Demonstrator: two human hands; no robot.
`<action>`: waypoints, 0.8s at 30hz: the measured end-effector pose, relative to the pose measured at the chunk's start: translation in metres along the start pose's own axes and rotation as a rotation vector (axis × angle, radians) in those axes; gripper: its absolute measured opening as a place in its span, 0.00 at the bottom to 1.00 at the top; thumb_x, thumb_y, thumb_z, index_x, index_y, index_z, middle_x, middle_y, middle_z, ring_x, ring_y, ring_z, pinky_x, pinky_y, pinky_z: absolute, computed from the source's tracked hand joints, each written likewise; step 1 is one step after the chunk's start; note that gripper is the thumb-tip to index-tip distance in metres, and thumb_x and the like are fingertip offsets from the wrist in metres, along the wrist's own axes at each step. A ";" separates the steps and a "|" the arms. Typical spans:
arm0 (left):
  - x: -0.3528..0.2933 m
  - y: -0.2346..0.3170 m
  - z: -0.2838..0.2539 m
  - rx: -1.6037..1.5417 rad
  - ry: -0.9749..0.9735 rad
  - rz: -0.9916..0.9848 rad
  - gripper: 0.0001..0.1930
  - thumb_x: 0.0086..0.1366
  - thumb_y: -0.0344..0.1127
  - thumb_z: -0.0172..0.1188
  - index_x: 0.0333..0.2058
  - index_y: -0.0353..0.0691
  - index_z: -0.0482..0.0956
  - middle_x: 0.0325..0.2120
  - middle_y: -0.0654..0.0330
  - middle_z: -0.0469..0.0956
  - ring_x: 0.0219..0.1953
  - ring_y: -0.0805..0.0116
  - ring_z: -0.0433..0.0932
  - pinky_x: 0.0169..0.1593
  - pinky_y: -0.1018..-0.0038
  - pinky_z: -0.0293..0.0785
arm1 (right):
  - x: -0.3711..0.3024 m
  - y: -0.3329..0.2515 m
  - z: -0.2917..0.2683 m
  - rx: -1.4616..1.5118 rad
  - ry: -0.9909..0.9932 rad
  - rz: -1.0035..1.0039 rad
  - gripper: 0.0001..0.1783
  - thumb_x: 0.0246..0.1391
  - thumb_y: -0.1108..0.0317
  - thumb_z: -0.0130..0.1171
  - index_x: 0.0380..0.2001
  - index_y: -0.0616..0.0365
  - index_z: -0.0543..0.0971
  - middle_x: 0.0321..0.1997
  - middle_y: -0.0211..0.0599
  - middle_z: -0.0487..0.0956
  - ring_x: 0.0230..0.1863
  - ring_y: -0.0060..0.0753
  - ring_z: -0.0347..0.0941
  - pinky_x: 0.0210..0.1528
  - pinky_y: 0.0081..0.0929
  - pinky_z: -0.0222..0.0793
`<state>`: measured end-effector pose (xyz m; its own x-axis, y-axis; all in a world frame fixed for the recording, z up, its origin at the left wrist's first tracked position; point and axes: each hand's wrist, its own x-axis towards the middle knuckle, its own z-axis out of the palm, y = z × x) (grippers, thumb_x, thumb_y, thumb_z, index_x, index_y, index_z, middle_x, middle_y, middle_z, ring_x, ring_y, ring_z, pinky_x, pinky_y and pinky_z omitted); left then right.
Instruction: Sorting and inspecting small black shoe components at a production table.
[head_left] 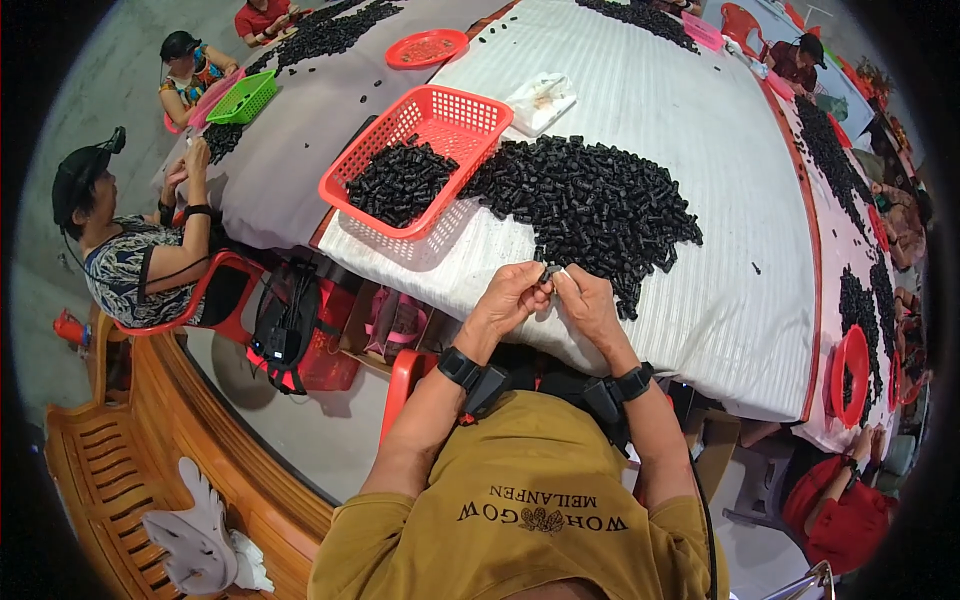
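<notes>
Both hands meet at the near edge of a white-covered table, in front of a heap of small black ribbed pieces [600,205]. My left hand [508,297] is closed, its thumb and fingertips pinching one small black piece [548,273]. Right beside it my right hand [588,305] is closed too, thumb and finger pressed together against that piece. Something small and pale shows at the right fingertips, too small to name. Left of the heap stands a red plastic basket [480,112] with black pieces gathered in its near part.
A crumpled white plastic packet [543,103] lies behind the heap, and a red round tray [427,48] sits farther back. At the left, a person [150,230] works at the neighbouring grey-covered table near a green basket [243,97]. A wooden bench [110,470] stands lower left.
</notes>
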<state>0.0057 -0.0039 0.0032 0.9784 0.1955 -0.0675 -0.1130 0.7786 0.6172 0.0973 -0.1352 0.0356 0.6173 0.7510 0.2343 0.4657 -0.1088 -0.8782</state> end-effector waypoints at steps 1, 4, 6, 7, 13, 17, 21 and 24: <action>0.000 0.000 0.001 0.008 0.008 -0.002 0.10 0.62 0.36 0.54 0.29 0.33 0.73 0.22 0.60 0.73 0.21 0.75 0.69 0.27 0.81 0.67 | 0.000 0.001 -0.001 0.000 0.002 0.001 0.16 0.55 0.58 0.50 0.24 0.61 0.74 0.18 0.47 0.73 0.19 0.42 0.72 0.22 0.30 0.64; 0.001 0.000 0.002 0.021 0.003 -0.001 0.10 0.62 0.36 0.54 0.29 0.34 0.73 0.22 0.60 0.73 0.21 0.75 0.69 0.27 0.81 0.67 | 0.001 0.005 -0.002 -0.084 -0.048 0.050 0.16 0.55 0.58 0.50 0.25 0.60 0.75 0.20 0.45 0.75 0.21 0.40 0.74 0.24 0.28 0.66; 0.001 0.000 0.000 0.019 0.003 0.004 0.10 0.63 0.36 0.53 0.30 0.33 0.73 0.22 0.60 0.74 0.20 0.75 0.70 0.26 0.81 0.68 | 0.000 0.003 0.000 0.005 -0.029 0.000 0.16 0.55 0.58 0.50 0.25 0.60 0.75 0.20 0.44 0.76 0.21 0.39 0.74 0.25 0.28 0.66; 0.002 -0.001 0.000 0.017 -0.002 0.007 0.10 0.63 0.35 0.52 0.30 0.33 0.73 0.22 0.60 0.74 0.20 0.74 0.70 0.25 0.81 0.68 | 0.000 0.004 -0.001 0.004 -0.027 0.001 0.16 0.55 0.58 0.50 0.25 0.60 0.75 0.20 0.44 0.76 0.21 0.39 0.74 0.25 0.28 0.66; 0.002 -0.001 -0.001 -0.022 -0.014 -0.001 0.10 0.63 0.36 0.53 0.30 0.33 0.74 0.22 0.60 0.74 0.20 0.75 0.70 0.25 0.81 0.69 | 0.000 0.000 -0.002 0.039 -0.007 0.036 0.16 0.55 0.59 0.50 0.25 0.61 0.75 0.19 0.44 0.75 0.21 0.35 0.73 0.25 0.27 0.66; 0.002 0.000 0.000 0.007 0.004 -0.010 0.10 0.62 0.36 0.53 0.29 0.33 0.73 0.22 0.61 0.72 0.20 0.76 0.67 0.26 0.81 0.66 | 0.001 0.001 -0.003 -0.010 -0.012 0.048 0.15 0.55 0.60 0.50 0.25 0.61 0.75 0.19 0.44 0.75 0.20 0.33 0.73 0.23 0.26 0.65; 0.001 -0.001 0.001 0.006 0.003 -0.004 0.11 0.63 0.37 0.53 0.29 0.33 0.73 0.22 0.61 0.73 0.20 0.76 0.67 0.26 0.81 0.66 | 0.000 0.004 -0.001 0.003 0.002 0.020 0.15 0.55 0.60 0.50 0.25 0.61 0.75 0.18 0.43 0.74 0.18 0.33 0.71 0.23 0.26 0.64; 0.001 0.000 0.000 0.011 0.009 -0.007 0.11 0.62 0.37 0.53 0.29 0.33 0.73 0.22 0.61 0.73 0.20 0.76 0.67 0.26 0.81 0.67 | 0.001 0.008 0.000 -0.019 -0.016 0.030 0.15 0.55 0.60 0.50 0.25 0.61 0.75 0.18 0.44 0.73 0.18 0.34 0.69 0.22 0.27 0.63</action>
<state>0.0064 -0.0042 0.0033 0.9775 0.1958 -0.0787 -0.1046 0.7733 0.6254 0.1016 -0.1358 0.0288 0.6211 0.7574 0.2012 0.4591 -0.1436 -0.8767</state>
